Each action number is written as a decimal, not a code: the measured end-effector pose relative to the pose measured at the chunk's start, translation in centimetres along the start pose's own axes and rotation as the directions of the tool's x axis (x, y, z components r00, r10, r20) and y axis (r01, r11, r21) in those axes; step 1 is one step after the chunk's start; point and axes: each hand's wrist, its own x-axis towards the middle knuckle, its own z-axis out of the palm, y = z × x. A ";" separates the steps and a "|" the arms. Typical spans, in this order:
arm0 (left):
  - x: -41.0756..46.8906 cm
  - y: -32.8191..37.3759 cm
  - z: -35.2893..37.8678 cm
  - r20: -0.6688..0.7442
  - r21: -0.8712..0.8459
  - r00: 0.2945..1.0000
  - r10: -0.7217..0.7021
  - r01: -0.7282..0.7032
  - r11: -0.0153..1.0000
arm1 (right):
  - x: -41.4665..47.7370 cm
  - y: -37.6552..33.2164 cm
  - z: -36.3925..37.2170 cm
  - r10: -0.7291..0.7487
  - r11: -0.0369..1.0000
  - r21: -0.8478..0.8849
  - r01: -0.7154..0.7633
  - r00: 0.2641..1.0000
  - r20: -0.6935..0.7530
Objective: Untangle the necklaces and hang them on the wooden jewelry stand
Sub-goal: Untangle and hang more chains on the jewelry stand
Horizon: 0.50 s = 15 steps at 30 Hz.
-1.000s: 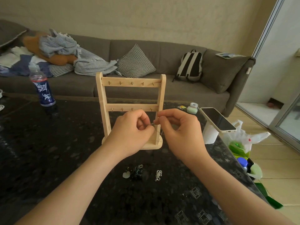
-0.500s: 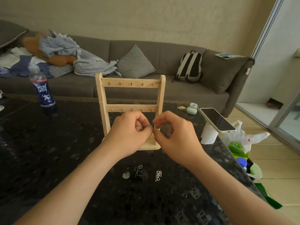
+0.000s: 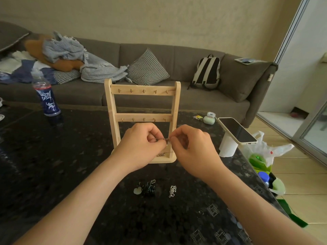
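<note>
A wooden jewelry stand (image 3: 142, 101) with two hooked crossbars stands mid-table. In front of its lower part my left hand (image 3: 141, 147) and my right hand (image 3: 192, 149) meet, both pinching a thin necklace chain (image 3: 167, 140) between thumb and fingers. A loop of the chain with a small gold pendant (image 3: 161, 154) hangs down to the stand's base. Nearer me on the table lie a dark tangled necklace with a pale pendant (image 3: 146, 188) and a small silver chain (image 3: 172, 191).
A blue drink bottle (image 3: 46, 96) stands at the back left of the dark stone table (image 3: 53, 174). A phone (image 3: 237, 130) rests on a white cup at the right, near a small green case (image 3: 209, 119). Bags sit on the floor beyond the right edge (image 3: 263, 156).
Both hands dropped a little in front of the stand and stay pinched together on the chain; the loop with the pendant now hangs at the base.
</note>
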 end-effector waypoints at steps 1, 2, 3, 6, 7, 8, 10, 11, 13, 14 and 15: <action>0.0 0.0 0.0 0.009 0.000 1.000 -0.015 0.015 1.000 | 0.0 0.0 0.0 0.008 1.000 0.009 -0.008 1.000 -0.002; -0.1 0.0 0.0 0.019 0.003 0.999 -0.027 0.027 1.000 | 0.0 0.0 0.0 0.015 1.000 0.021 -0.015 1.000 0.002; -0.1 0.1 -0.1 0.030 0.000 0.999 -0.038 0.038 0.999 | 0.0 0.0 0.0 0.028 0.999 0.042 -0.028 1.000 0.014; 0.0 0.4 -0.3 0.067 -0.144 0.992 -0.108 0.116 0.983 | -0.1 -0.2 -0.2 0.104 0.983 0.145 -0.113 0.992 0.070; 0.0 0.6 -0.4 0.092 -0.232 0.986 -0.143 0.160 0.959 | -0.1 -0.3 -0.3 0.121 0.977 0.164 -0.134 0.989 0.088; 0.0 0.8 -0.4 0.111 -0.303 0.979 -0.168 0.194 0.933 | -0.1 -0.3 -0.4 0.131 0.974 0.174 -0.148 0.986 0.106; 0.1 1.0 -0.4 0.124 -0.362 0.976 -0.181 0.215 0.907 | -0.1 -0.4 -0.4 0.143 0.965 0.199 -0.169 0.980 0.139; 0.1 1.0 -0.3 0.128 -0.375 0.976 -0.176 0.212 0.902 | -0.2 -0.5 -0.5 0.146 0.959 0.219 -0.178 0.977 0.154; 0.1 1.0 0.0 0.135 -0.383 0.978 -0.162 0.202 0.902 | -0.3 -0.6 -0.5 0.153 0.945 0.261 -0.196 0.973 0.174; 0.1 0.9 0.1 0.134 -0.377 0.978 -0.159 0.199 0.905 | -0.4 -0.7 -0.6 0.157 0.938 0.279 -0.204 0.971 0.181; 0.1 0.9 0.1 0.130 -0.369 0.979 -0.157 0.195 0.909 | -0.5 -0.8 -0.7 0.161 0.932 0.295 -0.211 0.969 0.185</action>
